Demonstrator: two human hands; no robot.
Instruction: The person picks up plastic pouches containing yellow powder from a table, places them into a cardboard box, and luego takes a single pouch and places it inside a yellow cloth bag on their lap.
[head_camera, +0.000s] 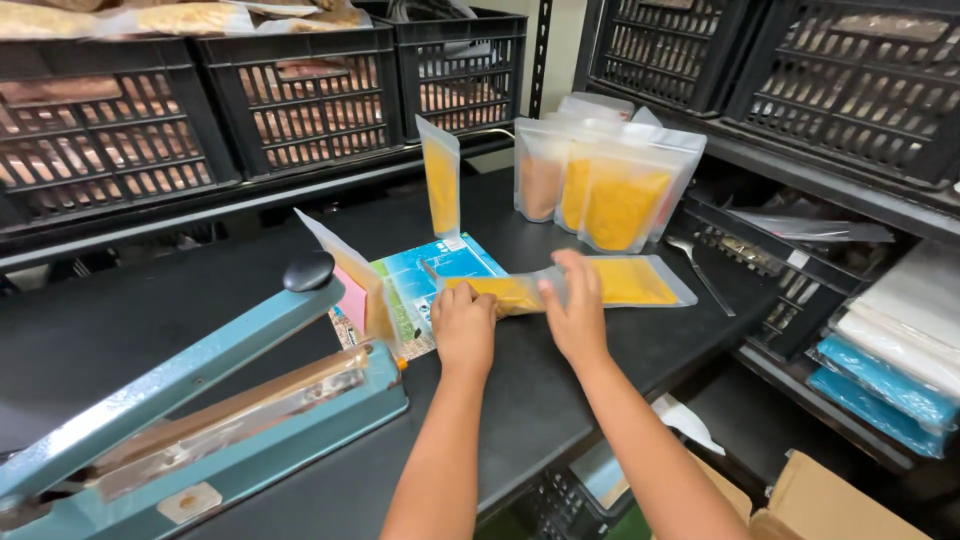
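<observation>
A clear pouch of yellow powder (625, 283) lies flat on the black table (150, 310). My left hand (463, 325) is curled on its near end, gripping the edge. My right hand (577, 310) presses flat on the pouch's middle with fingers spread. To the left lies a teal heat sealer (200, 400) with its arm raised and a black knob (308, 271). Another filled pouch (441, 180) stands upright behind my hands.
Several filled pouches (610, 190) stand at the back right. A pouch (355, 290) leans by the sealer on a blue printed sheet (440, 265). A spoon (700, 265) lies right. Black crates (300, 100) line the shelves. Cardboard (830, 505) sits below.
</observation>
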